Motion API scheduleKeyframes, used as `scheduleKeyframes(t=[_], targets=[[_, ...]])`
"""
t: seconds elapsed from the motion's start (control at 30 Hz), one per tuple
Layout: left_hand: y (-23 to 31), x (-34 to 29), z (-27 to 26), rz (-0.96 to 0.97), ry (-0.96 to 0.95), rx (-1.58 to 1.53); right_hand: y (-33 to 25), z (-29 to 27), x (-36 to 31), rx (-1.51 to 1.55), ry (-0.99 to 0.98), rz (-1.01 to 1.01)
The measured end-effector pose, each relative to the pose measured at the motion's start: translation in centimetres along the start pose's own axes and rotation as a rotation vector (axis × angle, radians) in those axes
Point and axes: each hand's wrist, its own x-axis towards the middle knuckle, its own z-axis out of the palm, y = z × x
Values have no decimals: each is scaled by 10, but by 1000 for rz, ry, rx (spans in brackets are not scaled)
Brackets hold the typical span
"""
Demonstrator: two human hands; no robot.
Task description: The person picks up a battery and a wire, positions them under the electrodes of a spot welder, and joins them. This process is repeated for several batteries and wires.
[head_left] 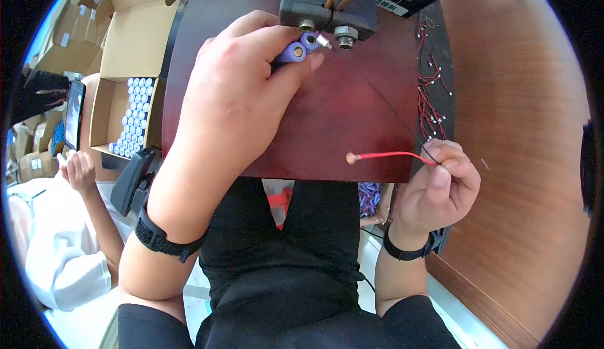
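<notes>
My left hand (236,75) is closed around a pair of purple cylindrical battery cells (292,52), their ends facing right. It holds them just under the dark block of a spot welder (328,10), which has two metal electrode tips. A small silvery tab (324,41) sits by the end of the upper cell. From about there a thin black wire (390,105) runs down to my right hand (443,182). That hand pinches the black wire together with a red wire (393,154), whose free end carries a round copper-coloured tab (351,158).
A dark red work board (302,135) lies under my hands. Several red-and-black wire leads (431,106) lie along its right side. At left stands an open cardboard box (116,106) of battery cells. Another person's hand (79,171) is near a phone (75,115).
</notes>
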Motion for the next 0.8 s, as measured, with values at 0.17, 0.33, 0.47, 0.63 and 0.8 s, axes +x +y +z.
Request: scheduleKeyframes(t=[0.17, 0.33, 0.47, 0.63, 0.8], targets=[[-5, -3, 4, 105, 82, 77, 0, 0, -6, 129, 75, 117], [-3, -1, 3, 73, 58, 82, 3, 3, -9, 121, 106, 160], [-3, 1, 1, 62, 48, 66, 3, 3, -10, 141, 81, 174], [-6, 1, 5, 74, 75, 37, 6, 0, -8, 167, 69, 142], [-3, 1, 5, 63, 69, 38, 4, 3, -9, 157, 86, 187]])
